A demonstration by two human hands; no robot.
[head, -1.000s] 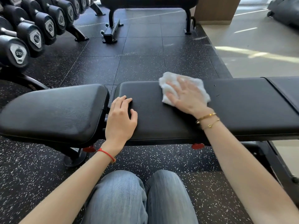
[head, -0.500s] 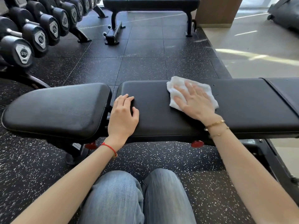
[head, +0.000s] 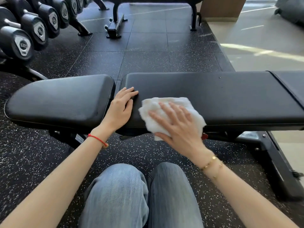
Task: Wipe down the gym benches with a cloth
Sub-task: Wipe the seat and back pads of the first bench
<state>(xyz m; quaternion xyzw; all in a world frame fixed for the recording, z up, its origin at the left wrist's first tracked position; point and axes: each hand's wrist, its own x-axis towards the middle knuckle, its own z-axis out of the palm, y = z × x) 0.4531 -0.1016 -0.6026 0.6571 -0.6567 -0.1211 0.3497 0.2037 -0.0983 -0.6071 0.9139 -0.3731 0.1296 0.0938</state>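
Note:
A black padded gym bench (head: 222,96) runs across in front of me, with a separate seat pad (head: 62,99) on the left. A white cloth (head: 164,102) lies on the near edge of the long pad and hangs slightly over its front side. My right hand (head: 177,125) presses flat on the cloth, fingers spread, thumb under its lower edge. My left hand (head: 120,107) rests flat on the left end of the long pad beside the gap, holding nothing.
A rack of black dumbbells (head: 24,41) stands at the far left. A second black bench (head: 117,23) stands across the rubber floor at the back. The bench's frame and foot (head: 276,162) stick out at the lower right. My jeans-clad knees (head: 141,195) are just below the bench.
My right hand has drawn the cloth from the far side of the pad toward me and leftward to the near edge. My left hand has stayed in place.

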